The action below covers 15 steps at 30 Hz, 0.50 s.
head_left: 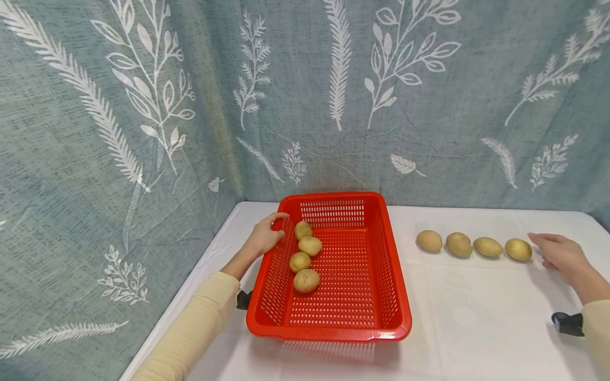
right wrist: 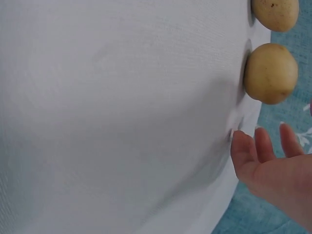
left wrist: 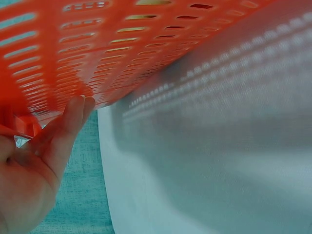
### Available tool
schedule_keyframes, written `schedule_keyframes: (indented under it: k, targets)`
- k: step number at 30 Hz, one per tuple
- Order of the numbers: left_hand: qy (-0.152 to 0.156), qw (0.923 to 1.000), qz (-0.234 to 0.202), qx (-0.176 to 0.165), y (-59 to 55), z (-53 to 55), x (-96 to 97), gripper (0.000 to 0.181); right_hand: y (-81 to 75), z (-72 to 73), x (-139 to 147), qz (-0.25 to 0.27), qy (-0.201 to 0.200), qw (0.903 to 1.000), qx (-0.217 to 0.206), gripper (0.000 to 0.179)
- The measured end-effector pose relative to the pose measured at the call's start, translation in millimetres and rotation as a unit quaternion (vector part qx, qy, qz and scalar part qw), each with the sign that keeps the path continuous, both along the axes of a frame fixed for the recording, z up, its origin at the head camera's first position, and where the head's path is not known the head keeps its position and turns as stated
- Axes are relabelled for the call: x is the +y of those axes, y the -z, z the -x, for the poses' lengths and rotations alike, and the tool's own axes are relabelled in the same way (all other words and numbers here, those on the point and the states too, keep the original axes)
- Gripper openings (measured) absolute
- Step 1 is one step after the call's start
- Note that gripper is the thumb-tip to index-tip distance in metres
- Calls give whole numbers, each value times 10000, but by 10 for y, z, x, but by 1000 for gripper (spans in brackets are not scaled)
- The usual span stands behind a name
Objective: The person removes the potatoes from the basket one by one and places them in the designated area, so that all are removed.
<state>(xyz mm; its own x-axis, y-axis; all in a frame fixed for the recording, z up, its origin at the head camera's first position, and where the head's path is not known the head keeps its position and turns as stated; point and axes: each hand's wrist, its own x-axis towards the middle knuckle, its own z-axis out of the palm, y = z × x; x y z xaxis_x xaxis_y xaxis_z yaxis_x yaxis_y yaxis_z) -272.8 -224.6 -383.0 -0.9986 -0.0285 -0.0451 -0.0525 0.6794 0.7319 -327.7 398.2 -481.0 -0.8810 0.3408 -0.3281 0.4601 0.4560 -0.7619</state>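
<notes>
Looking at a red plastic basket on a white table, a bit left of centre, slotted holes all over the walls and floor. Got four potatoes in there, lined up kinda wobbly along the left side, front to back, and well apart from the right wall.

Now for the left hand: right up at the basket's left rim, toward the back corner, thumb and fingers parted in a loose C and holding nothing visible. Closest to the rearmost potato. From the left wrist view, just seeing fingertips in front of the slotted wall; can't tell about actual contact with the plastic.

Over on the bare tabletop, right of the basket, a second batch: a neat side-to-side row of four table potatoes, all pretty close together. Right hand just beside the rightmost potato, fingers fairly wide with thumb lower down, also holding nothing visible. In the right wrist view, can make out a small gap before the nearest potato.

Pale sleeves on both arms, plus a dark gadget under the right wrist. Greenish-blue curtain behind and along the left, printed with white leaves.
</notes>
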Motion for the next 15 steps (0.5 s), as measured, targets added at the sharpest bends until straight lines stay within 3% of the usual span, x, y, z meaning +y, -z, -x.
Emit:
schedule_keyframes:
  k: [9,15]
  targets:
    - [-43,10000,17,-5,-2,1,-9,47,-24,163,139,332,-174,9968,709,93]
    - [-12,10000,83,14,-4,3,-1,47,-128,285,126,574,-193,9953,762,90]
